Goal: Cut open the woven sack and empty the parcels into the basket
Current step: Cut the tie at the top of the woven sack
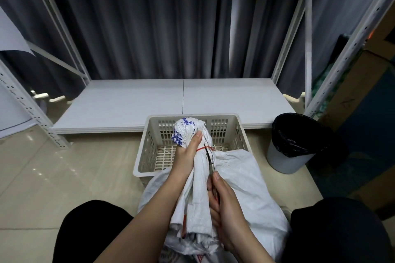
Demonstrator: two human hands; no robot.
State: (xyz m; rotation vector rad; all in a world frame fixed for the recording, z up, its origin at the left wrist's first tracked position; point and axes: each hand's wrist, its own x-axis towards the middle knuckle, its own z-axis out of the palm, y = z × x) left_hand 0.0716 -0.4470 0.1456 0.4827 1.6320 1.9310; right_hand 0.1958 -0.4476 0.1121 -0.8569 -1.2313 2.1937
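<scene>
1. Left hand (189, 153) gripped the gathered neck of the sack (235, 188) just below the bunched top, thumb close to the red tie (204, 148).
2. Right hand (224, 205) was curled round the scissors (209, 162), tips at the tie.
3. Risk: the blades sat right beside the left thumb, so a slip could nick it. Cutting cloth instead of the tie would likely fray the weave.
4. Risk: once cut, the neck could fall open early and spill parcels onto the floor, since most of the sack lay near of the basket (145, 156).
5. Sack: white woven plastic, crinkled, blue print on top; it rested between the knees, neck over the basket's near rim.
6. Basket: cream plastic, rectangular, slotted walls and base.
</scene>
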